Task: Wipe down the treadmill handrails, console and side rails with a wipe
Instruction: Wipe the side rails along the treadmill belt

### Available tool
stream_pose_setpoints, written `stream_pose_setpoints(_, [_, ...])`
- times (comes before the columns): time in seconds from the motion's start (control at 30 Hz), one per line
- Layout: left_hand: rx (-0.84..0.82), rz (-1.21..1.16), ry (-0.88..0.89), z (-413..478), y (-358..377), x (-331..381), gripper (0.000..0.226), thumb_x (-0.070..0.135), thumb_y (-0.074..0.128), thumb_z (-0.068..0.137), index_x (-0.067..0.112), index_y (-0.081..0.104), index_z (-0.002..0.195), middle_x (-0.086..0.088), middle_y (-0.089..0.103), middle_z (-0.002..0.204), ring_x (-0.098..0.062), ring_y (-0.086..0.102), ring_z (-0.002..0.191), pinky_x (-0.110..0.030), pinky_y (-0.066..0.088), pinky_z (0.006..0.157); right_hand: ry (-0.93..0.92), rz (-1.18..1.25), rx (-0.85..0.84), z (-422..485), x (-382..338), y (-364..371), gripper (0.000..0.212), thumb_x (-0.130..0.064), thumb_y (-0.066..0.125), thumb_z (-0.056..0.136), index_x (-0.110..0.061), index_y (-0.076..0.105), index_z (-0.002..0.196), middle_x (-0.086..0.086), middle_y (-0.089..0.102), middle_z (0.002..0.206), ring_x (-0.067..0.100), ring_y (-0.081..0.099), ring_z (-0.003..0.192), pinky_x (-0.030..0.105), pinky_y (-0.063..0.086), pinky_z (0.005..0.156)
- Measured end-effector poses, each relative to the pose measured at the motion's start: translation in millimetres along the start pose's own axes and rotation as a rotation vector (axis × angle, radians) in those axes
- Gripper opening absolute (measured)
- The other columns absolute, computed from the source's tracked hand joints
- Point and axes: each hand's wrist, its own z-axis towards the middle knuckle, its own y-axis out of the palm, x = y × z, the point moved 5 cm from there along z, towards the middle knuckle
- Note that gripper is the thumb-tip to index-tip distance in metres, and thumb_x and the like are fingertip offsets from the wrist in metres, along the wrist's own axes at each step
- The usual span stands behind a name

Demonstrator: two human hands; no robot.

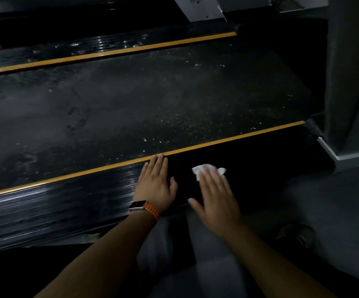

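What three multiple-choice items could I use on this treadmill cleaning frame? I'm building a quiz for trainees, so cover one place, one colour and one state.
1. Where is the wipe?
A. On the belt
B. On the near side rail, under the right hand's fingers
C. On the floor

2. What colour is the watch strap on the left wrist?
A. Orange
B. Green
C. White

3. How is the left hand placed?
A. Clenched in a fist
B. Lifted off the treadmill
C. Spread flat on the near side rail

Answers: 1 B, the white wipe shows from under the fingertips of the right hand on the dark near side rail, this side of the yellow stripe. 2 A, the strap beside the watch face is orange. 3 C, the fingers are open and lie on the rail, their tips at the stripe.
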Motion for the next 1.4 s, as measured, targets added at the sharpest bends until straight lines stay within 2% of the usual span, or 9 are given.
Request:
stream_pose_setpoints(0.13, [-0.004,-0.004,-0.001,-1,-1,0,0.075,0.051,0.02,0.098,0.012,0.023,0.162,-0.006,0.013,0.171,-0.018,0.004,0.159,-0.037,0.005,0.129,-0.143,-0.028,-0.016,10,0,-1,0.077,-0.061,0.034,0.104,-0.011,0.034,0.162,0.008,0.023,0.172,0.021,0.013,0.161,0.049,0.027,0.126])
stream_pose_setpoints(0.27, [-0.021,-0.005,-0.009,0,0,-1,0.073,0.051,0.023,0.1,0.013,0.019,0.163,-0.005,0.009,0.172,-0.017,0.0,0.159,-0.038,0.004,0.13,0.072,-0.049,0.008,11,66,-13,0.075,-0.061,0.023,0.107,-0.01,0.035,0.161,0.009,0.024,0.171,0.022,0.015,0.161,0.046,0.019,0.129])
stream_pose_setpoints(0.37, [-0.026,-0.003,-0.004,0,0,0,0.073,0.05,0.023,0.101,0.014,0.018,0.164,-0.005,0.007,0.172,-0.017,-0.001,0.158,-0.037,0.003,0.129,0.184,-0.06,-0.002,15,62,-13,0.077,-0.059,0.02,0.106,-0.008,0.031,0.162,0.012,0.022,0.172,0.025,0.012,0.161,0.049,0.016,0.13])
stream_pose_setpoints(0.5, [0.0,0.0,0.004,0,0,0,0.073,0.05,0.023,0.1,0.012,0.022,0.163,-0.007,0.013,0.171,-0.018,0.003,0.158,-0.037,0.004,0.129,-0.037,-0.025,-0.05,25,-1,0,0.076,-0.058,0.026,0.105,-0.009,0.03,0.163,0.01,0.021,0.172,0.025,0.012,0.161,0.05,0.021,0.128])
stream_pose_setpoints(0.6, [0.006,0.001,0.002,0,0,0,0.073,0.05,0.024,0.1,0.011,0.023,0.162,-0.007,0.015,0.171,-0.018,0.004,0.158,-0.038,0.006,0.129,-0.156,-0.04,-0.068,31,1,-2,0.074,-0.058,0.028,0.105,-0.013,0.032,0.163,0.006,0.022,0.172,0.021,0.013,0.161,0.049,0.025,0.127])
stream_pose_setpoints(0.83, [-0.007,-0.007,0.002,0,-1,1,0.072,0.049,0.023,0.101,0.012,0.018,0.163,-0.006,0.009,0.172,-0.018,0.0,0.159,-0.037,0.003,0.13,0.17,-0.039,-0.065,29,69,-15,0.075,-0.06,0.016,0.106,-0.014,0.027,0.164,0.005,0.017,0.173,0.018,0.004,0.161,0.045,0.009,0.13])
stream_pose_setpoints(1.07, [0.012,-0.009,0.01,-1,-3,3,0.072,0.048,0.025,0.102,0.011,0.02,0.163,-0.007,0.011,0.171,-0.018,0.0,0.158,-0.034,-0.001,0.128,-0.105,-0.042,-0.168,51,6,-2,0.077,-0.063,0.014,0.104,-0.018,0.022,0.166,0.001,0.012,0.174,0.017,0.004,0.162,0.045,0.01,0.13])
stream_pose_setpoints(1.23, [0.01,-0.012,0.001,0,-4,4,0.069,0.046,0.03,0.105,0.012,0.016,0.164,-0.005,0.006,0.172,-0.017,-0.004,0.158,-0.034,-0.002,0.129,0.092,-0.059,-0.152,46,70,-16,0.081,-0.067,0.007,0.102,-0.019,0.018,0.167,-0.001,0.004,0.174,0.015,-0.005,0.161,0.044,0.004,0.131])
stream_pose_setpoints(1.4, [0.027,-0.004,0.01,0,-3,4,0.07,0.045,0.032,0.103,0.01,0.021,0.163,-0.008,0.011,0.171,-0.02,0.001,0.159,-0.036,0.0,0.129,0.085,-0.006,-0.162,58,29,-10,0.082,-0.065,0.009,0.102,-0.014,0.019,0.166,0.004,0.008,0.175,0.019,-0.003,0.162,0.046,0.004,0.131])
